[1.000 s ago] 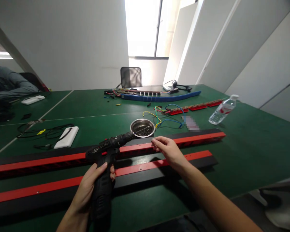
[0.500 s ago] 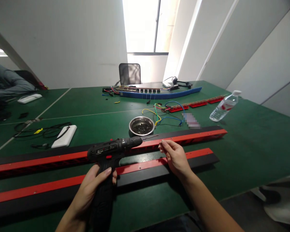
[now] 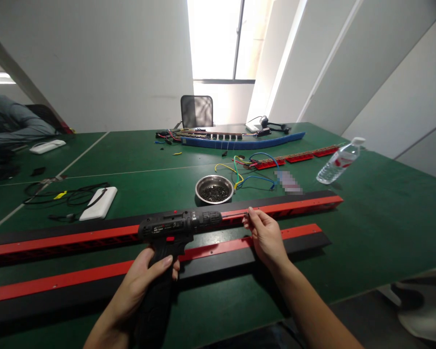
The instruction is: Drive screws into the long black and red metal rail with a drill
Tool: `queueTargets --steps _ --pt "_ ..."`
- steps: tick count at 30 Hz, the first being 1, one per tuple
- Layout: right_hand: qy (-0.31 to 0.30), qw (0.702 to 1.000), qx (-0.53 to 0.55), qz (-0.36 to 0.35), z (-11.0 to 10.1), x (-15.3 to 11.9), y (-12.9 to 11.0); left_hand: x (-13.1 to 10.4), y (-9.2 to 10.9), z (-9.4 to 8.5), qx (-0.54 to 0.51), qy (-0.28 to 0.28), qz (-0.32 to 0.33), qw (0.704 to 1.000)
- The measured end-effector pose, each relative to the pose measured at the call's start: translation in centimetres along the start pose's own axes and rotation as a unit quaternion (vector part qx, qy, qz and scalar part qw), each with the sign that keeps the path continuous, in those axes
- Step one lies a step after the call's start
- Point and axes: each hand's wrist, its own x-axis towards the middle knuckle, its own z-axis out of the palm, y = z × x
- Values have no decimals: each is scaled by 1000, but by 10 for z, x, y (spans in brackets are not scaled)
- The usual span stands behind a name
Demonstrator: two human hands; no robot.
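Observation:
My left hand (image 3: 148,276) is wrapped round the grip of a black cordless drill (image 3: 170,225), whose long thin bit (image 3: 234,214) points right. At the bit's tip, the thumb and fingers of my right hand (image 3: 267,237) are pinched together; what they hold, if anything, is too small to make out. Beneath both hands lies a red and black bar (image 3: 90,274). Behind it runs a second red and black bar (image 3: 305,203), partly covered by the drill. A steel bowl (image 3: 196,193) of small dark screws stands just beyond the drill.
A white power bank (image 3: 99,203) with black cable lies at left, and a water bottle (image 3: 336,162) leans at right. Coloured wires (image 3: 236,169), a red strip (image 3: 298,157) and a blue strip (image 3: 240,144) lie farther back. A person's sleeve (image 3: 18,118) shows far left.
The drill in my left hand has moved right and its bit has levelled, its tip now meeting my pinched right fingers. My right hand has shifted slightly.

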Motion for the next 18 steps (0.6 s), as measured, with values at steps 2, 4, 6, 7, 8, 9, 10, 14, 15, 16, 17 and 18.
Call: queueTargets --steps 2,4,6,7,8,9,10,14,15,16,17,18 --pt "1 1000 -3 -1 0 0 -1 0 1 -1 9 -10 -4 1000" --pt "-1 1000 -5 0 0 -1 -1 0 2 0 13 -9 3 1000" --pt "-3 1000 -5 -1 0 -1 -1 -1 3 3 10 4 15 1000" --pt "-4 1000 -6 -2 -1 -1 0 -2 3 5 9 10 19 1000" --pt "-3 1000 -8 -3 -1 0 1 -3 3 7 8 16 20 1000" --pt "-2 1000 -11 -3 -1 0 2 -4 3 8 7 19 19 1000" --pt "1 1000 -16 -3 -2 0 3 -5 3 10 6 21 17 1000" --pt "14 999 -38 -12 -2 0 6 -5 3 9 -2 19 12 1000" --pt "16 999 -43 -16 -2 0 7 -5 3 8 2 15 14 1000" --pt "16 998 -49 -20 -2 0 7 -4 3 6 9 9 16 1000" --pt "16 998 -53 -24 -2 -1 7 -3 3 4 20 0 16 1000" --pt "15 998 -58 -28 -2 -1 7 -1 2 2 32 -10 17 999"
